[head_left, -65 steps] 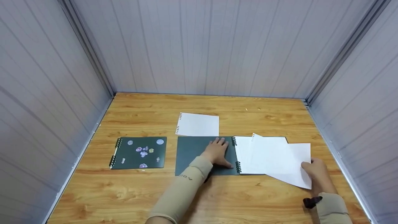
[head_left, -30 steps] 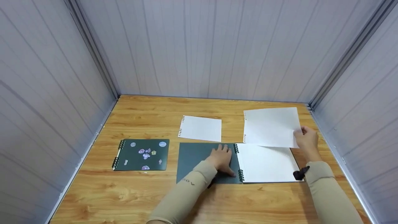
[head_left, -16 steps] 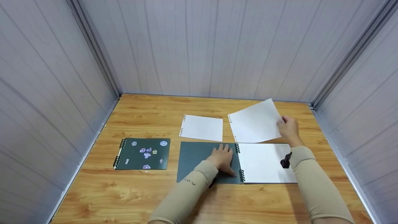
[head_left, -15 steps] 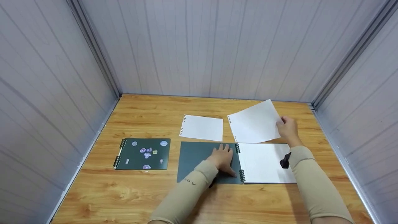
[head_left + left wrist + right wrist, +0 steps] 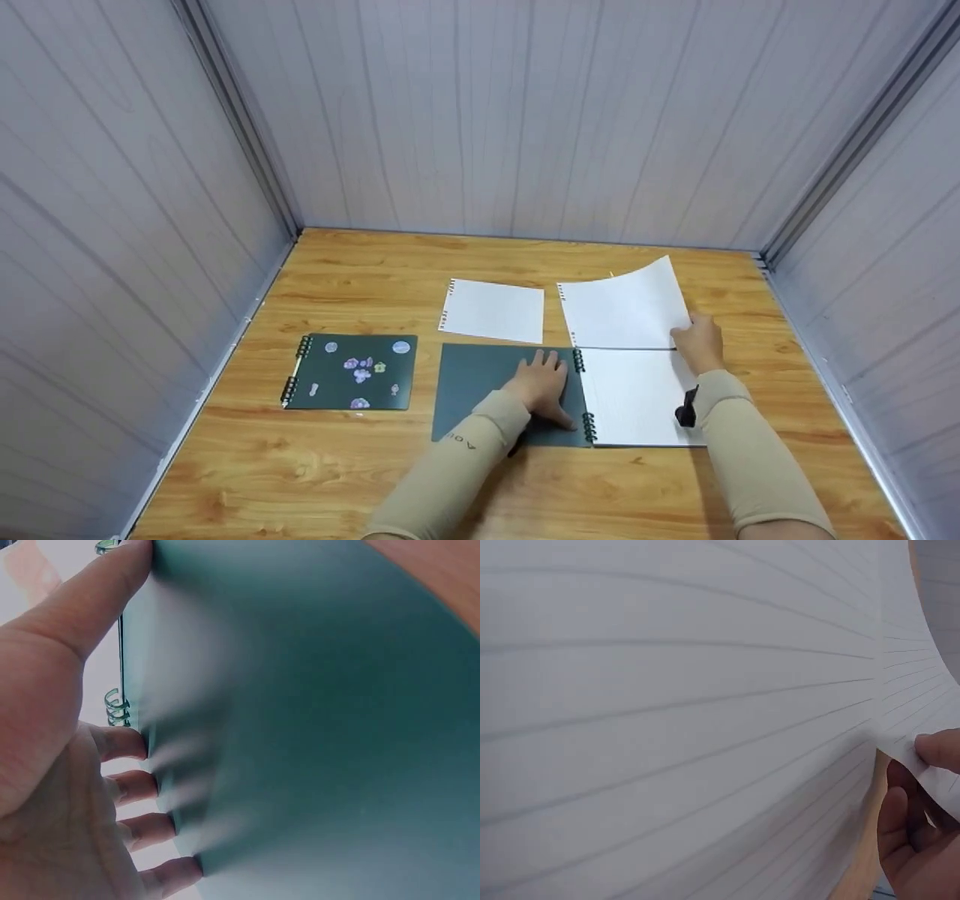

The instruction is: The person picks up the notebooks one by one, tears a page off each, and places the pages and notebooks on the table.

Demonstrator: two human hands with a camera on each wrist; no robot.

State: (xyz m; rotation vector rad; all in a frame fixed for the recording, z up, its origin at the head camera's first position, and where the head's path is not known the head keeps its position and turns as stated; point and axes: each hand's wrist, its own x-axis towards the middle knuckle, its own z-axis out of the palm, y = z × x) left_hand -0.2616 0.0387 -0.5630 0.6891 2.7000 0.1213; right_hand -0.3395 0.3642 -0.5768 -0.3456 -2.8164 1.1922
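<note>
Up close, right hand (image 5: 919, 821) pinches the torn sheet (image 5: 705, 690); left hand (image 5: 541, 384) lies flat.

Open notebook (image 5: 570, 397): dark green cover, white ruled pages. Closed notebook (image 5: 351, 372): dark green, pastel stickers. Wood-grain table (image 5: 375, 480).

A: Left of centre, a closed dark green notebook (image 5: 351, 373) lies flat, spiral binding on its left edge, pale stickers scattered across the cover.

B: Noted. Further back, a loose white sheet (image 5: 493, 310), punched edge to the left, well apart from that notebook.

A: Both on the wooden desk (image 5: 375, 480). Grey panelled walls (image 5: 487, 112) on three sides.
</note>
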